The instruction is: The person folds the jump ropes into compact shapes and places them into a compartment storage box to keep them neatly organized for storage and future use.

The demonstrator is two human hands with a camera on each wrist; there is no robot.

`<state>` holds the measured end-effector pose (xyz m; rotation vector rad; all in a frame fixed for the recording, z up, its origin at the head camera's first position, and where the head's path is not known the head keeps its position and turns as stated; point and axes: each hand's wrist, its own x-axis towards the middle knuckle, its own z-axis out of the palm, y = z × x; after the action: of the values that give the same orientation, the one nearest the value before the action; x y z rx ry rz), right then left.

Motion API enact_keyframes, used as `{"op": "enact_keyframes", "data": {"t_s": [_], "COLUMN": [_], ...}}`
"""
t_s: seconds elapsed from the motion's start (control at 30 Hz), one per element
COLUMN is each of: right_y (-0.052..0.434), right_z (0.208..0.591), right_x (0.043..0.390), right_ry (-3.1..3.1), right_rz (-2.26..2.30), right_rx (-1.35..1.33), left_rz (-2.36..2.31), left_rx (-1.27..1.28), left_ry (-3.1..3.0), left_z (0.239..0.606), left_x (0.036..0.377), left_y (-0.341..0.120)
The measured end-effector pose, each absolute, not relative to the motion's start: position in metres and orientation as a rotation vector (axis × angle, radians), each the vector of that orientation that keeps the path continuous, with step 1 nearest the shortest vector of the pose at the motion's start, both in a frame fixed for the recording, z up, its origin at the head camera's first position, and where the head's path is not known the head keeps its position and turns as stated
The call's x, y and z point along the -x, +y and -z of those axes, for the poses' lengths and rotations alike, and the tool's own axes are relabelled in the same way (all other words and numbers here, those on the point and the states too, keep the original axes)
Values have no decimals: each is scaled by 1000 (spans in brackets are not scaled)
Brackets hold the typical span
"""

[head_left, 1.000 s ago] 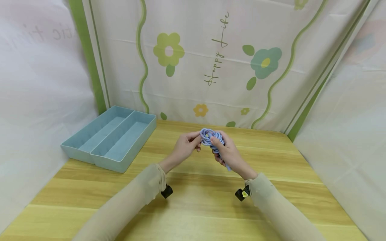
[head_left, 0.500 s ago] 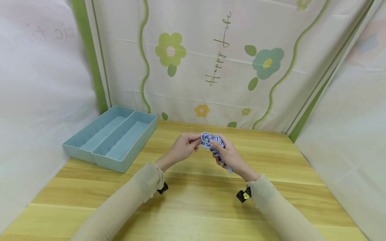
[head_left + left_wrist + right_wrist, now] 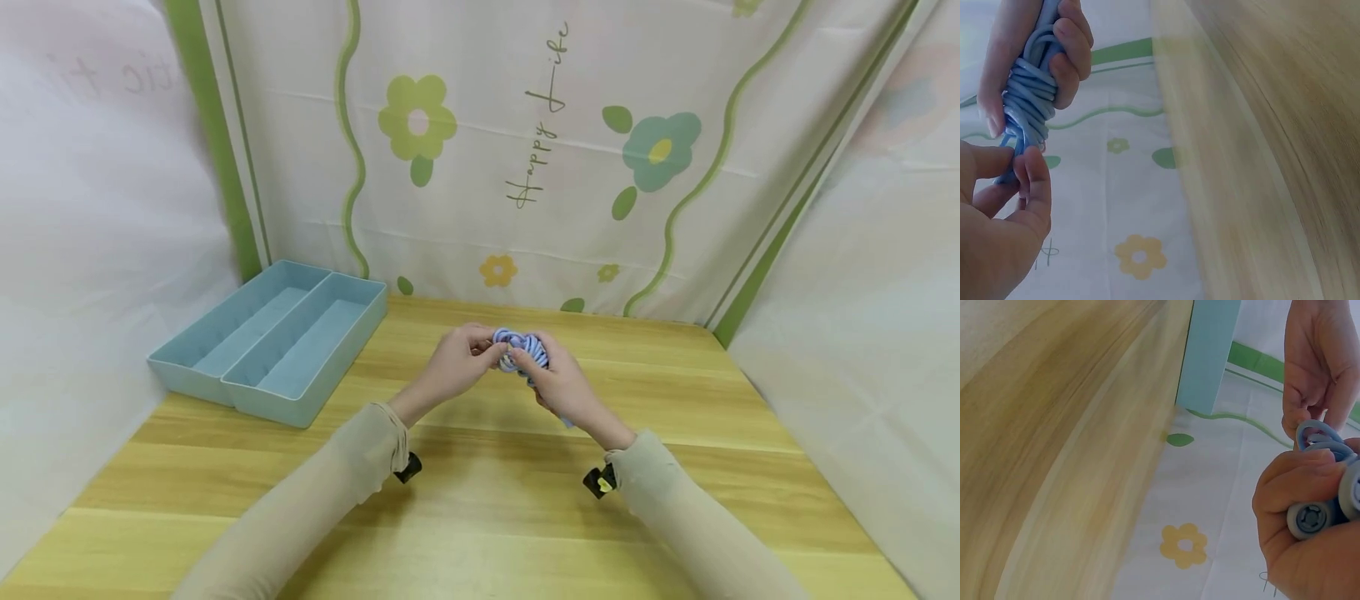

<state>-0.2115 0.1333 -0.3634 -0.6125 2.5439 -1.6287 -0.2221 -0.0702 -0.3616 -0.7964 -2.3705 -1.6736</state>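
Note:
A light blue jump rope (image 3: 536, 350) is held above the table in both hands, its cord wound in several turns round its handles. My right hand (image 3: 566, 387) grips the wound bundle, thumb across the top coils. In the right wrist view, two round handle ends (image 3: 1311, 519) stick out of that hand's grasp. At the other end, my left hand (image 3: 452, 367) pinches the cord loops between thumb and fingers. The left wrist view shows the tight coils (image 3: 1030, 94) above the pinching fingers. Part of the handles is hidden by the right hand.
Two joined light blue trays (image 3: 303, 412) stand at the table's left. The wooden table (image 3: 480, 517) reaches back to a white curtain (image 3: 480, 167) with printed flowers. White fabric walls hang at both sides.
The left thumb has come over onto the near loops, and the left fingers are closer into the cord. The bundle has shifted slightly left while the right hand keeps its grip.

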Motion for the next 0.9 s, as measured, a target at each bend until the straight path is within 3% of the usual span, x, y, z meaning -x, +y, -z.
{"op": "enact_keyframes", "data": {"t_s": [0.4,0.63,0.9], "right_y": [124,122,125], "right_z": [356,356,359], "right_x": [214,215,219], "right_ry": [2528,2455,2473], "right_rz": [1608,1595,1592], "right_rx": [520,496,519], "left_rz": [1411,1033,1169], "left_rx": [813,926,883], "left_ry": [-2291,-2224,-2217], "left_z": [364,368,365], "left_x": [227,234,235], "left_y": [-63,-63,-63]}}
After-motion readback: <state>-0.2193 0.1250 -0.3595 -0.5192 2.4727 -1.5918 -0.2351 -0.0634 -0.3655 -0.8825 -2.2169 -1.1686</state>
